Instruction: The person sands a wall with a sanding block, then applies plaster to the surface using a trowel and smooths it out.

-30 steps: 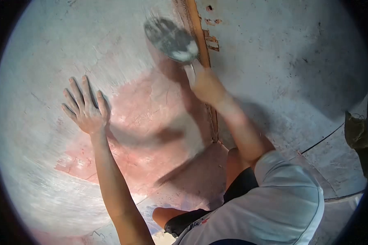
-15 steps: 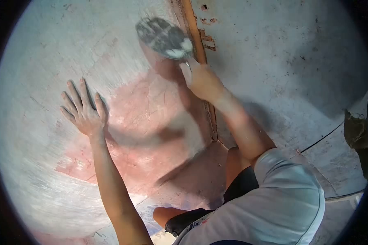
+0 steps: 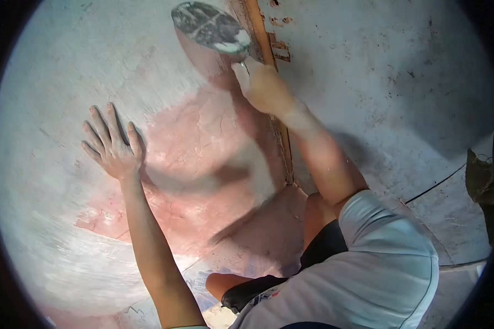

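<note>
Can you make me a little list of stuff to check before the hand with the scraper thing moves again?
1. Right hand gripping the trowel handle: ok, fingers wrapped round it.
2. Blade against the wall: cannot tell, the contact is hidden by the blade itself.
3. Filler on the blade: ok, a white dab shows at its lower edge.
4. Left hand clear of the blade: ok, flat on the wall, well apart.
5. Bare pink patch below the blade: not ok, uncovered.
6. Orange strip beside the blade: cannot tell if touching.
</note>
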{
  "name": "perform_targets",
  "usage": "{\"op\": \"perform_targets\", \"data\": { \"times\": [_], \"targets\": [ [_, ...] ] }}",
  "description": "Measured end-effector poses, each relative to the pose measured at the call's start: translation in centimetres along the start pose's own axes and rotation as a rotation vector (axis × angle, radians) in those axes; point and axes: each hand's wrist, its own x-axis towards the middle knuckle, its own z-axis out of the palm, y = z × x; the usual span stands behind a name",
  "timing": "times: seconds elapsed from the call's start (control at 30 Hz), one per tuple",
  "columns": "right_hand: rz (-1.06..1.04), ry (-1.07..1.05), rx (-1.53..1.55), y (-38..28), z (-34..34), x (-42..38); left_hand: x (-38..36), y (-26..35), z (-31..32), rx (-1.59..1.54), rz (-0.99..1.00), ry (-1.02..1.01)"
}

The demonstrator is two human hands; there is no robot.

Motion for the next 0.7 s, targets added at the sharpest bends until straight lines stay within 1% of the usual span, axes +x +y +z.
{"op": "perform_targets", "data": {
  "times": [0.03, 0.07, 0.1, 0.17, 0.23, 0.27, 0.33, 0.37, 0.43, 0.47, 0.5, 0.57, 0.6, 0.63, 0.67, 0.7],
  "targets": [
    [0.064, 0.020, 0.095, -0.5, -0.5, 1.2, 0.0, 0.0, 0.1, -0.001, -0.004, 0.004],
    [0.191, 0.017, 0.105, -0.5, 0.0, 0.3, 0.1, 0.0, 0.2, -0.001, -0.008, 0.010],
    [0.186, 0.016, 0.102, -0.1, 0.4, -1.7, 0.2, 0.0, 0.3, 0.000, -0.013, 0.013],
    [0.023, -0.196, -0.120, 0.5, 0.3, -6.8, 0.1, 0.0, 0.2, 0.004, -0.006, 0.019],
    [0.357, -0.096, 0.178, -1.6, 0.0, -10.1, 0.1, 0.1, -0.1, 0.022, -0.027, -0.014],
    [0.274, -0.103, 0.145, -1.7, -0.5, -10.2, 0.1, 0.2, -0.1, 0.036, -0.050, -0.045],
    [0.332, -0.102, 0.201, -1.1, -0.6, -8.0, 0.1, 0.1, -0.1, -0.007, -0.049, -0.039],
    [0.203, -0.140, 0.111, 0.5, -0.1, -6.1, 0.1, 0.1, -0.1, -0.005, -0.045, -0.037],
    [0.040, -0.053, 0.142, 0.0, -1.3, -0.7, 0.0, 0.0, -0.1, -0.009, -0.039, -0.039],
    [0.115, -0.043, 0.131, -0.2, -1.3, 1.3, 0.0, 0.0, 0.1, -0.011, -0.042, -0.030],
    [0.115, -0.044, 0.128, -0.2, -1.4, 1.1, 0.1, 0.1, 0.1, -0.011, -0.046, -0.020],
    [0.258, -0.122, 0.144, -0.8, -1.0, -0.5, 0.2, 0.2, 0.1, -0.024, -0.035, 0.005],
    [0.037, -0.178, -0.076, 0.2, -0.4, -3.0, 0.1, 0.2, -0.1, -0.004, -0.040, -0.024],
    [0.042, -0.176, -0.073, -0.4, -0.4, -5.7, 0.1, 0.0, -0.2, 0.018, -0.044, -0.049],
    [0.206, -0.133, 0.056, -1.6, -0.4, -8.3, 0.0, 0.0, -0.1, 0.019, -0.042, -0.043],
    [0.362, -0.084, 0.184, -2.4, -0.7, -8.7, -0.1, 0.0, 0.0, 0.008, -0.043, -0.033]
  ]
}}
